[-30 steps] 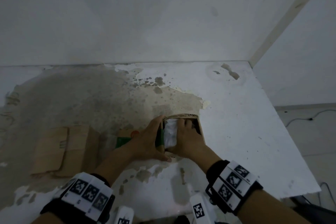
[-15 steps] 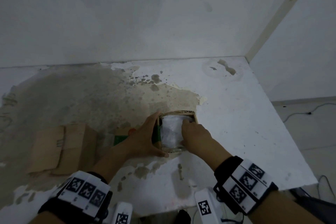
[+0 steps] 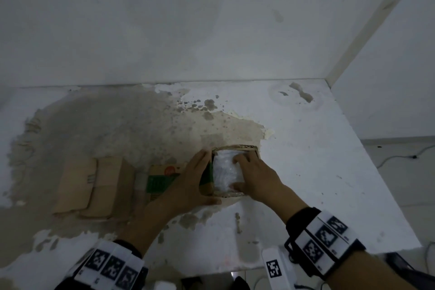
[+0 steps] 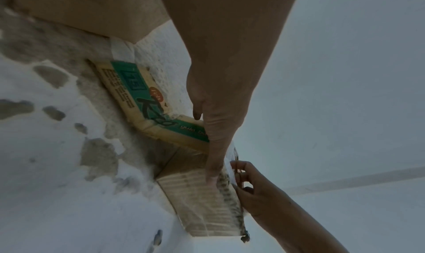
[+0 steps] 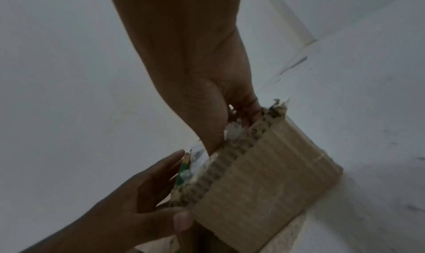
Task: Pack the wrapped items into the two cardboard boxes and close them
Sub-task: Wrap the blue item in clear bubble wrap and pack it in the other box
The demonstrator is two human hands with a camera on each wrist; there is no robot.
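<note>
Your worn white table (image 3: 306,172), with its big patch of stripped, stained paint at about 10 o'clock, fills the lower half of the head view and butts against the white wall (image 3: 164,19) at 12 o'clock. At 9 o'clock on the table sits the plain cardboard box (image 3: 94,186), its top flaps lying down flat, well apart from your hands. Just past centre, toward 4 o'clock of that box, stands the small open cardboard box (image 3: 235,147) you are working on, with its green-printed flap (image 3: 160,181) folded out flat to the 9 o'clock side. Inside the opening lies the bubble-wrapped item (image 3: 224,172), filling the box nearly wall to wall. Your left hand (image 3: 190,183) clasps the box's 9 o'clock wall, fingers straight along the green side and thumb laid across the near corner at 6 o'clock. Your right hand (image 3: 256,176) lies on top of the bundle, fingertips bent down onto the wrap at the 12 o'clock end and thumb tucked at the near rim; the right wrist view shows those fingers dipping inside the corrugated edge.
</note>
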